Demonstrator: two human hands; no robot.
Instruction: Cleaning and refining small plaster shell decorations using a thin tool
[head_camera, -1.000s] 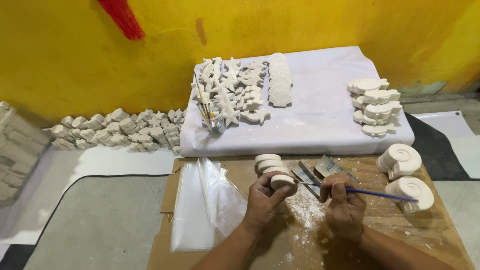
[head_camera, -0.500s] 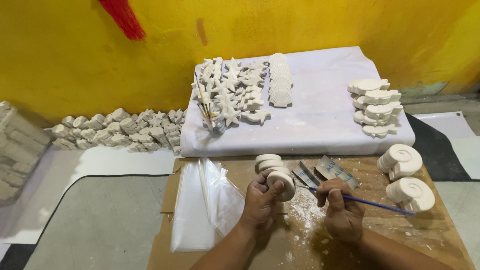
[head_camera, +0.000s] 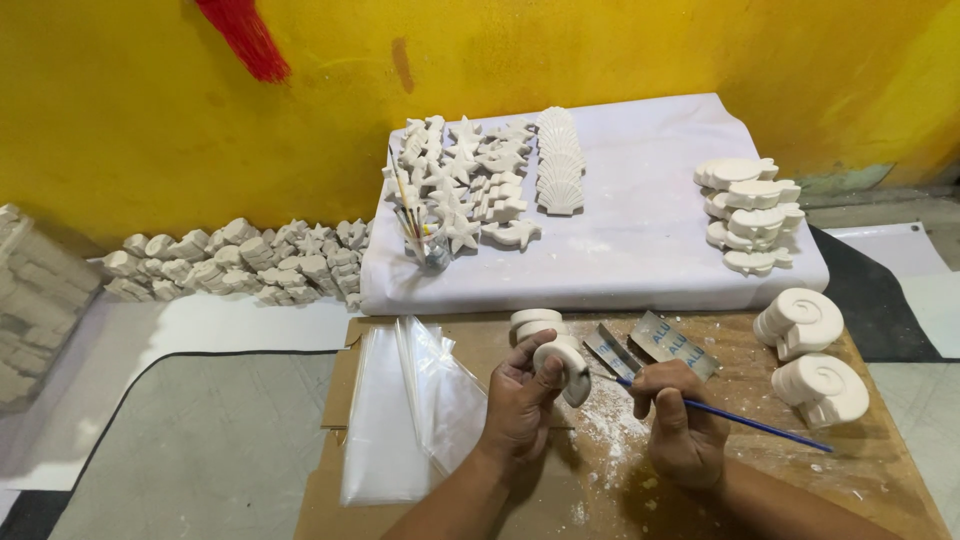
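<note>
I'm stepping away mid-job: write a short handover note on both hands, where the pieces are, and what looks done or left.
Left hand: grips a white plaster shell piece, raised above the cardboard.
Right hand: holds a blue-handled brush, tip at the piece.
Nearby: two similar pieces just behind, two spiral casts at right, plastic bags at left, white dust under the hands.
Done/left: cannot tell how far the brushing has got; the pieces behind are not in hand.
</note>
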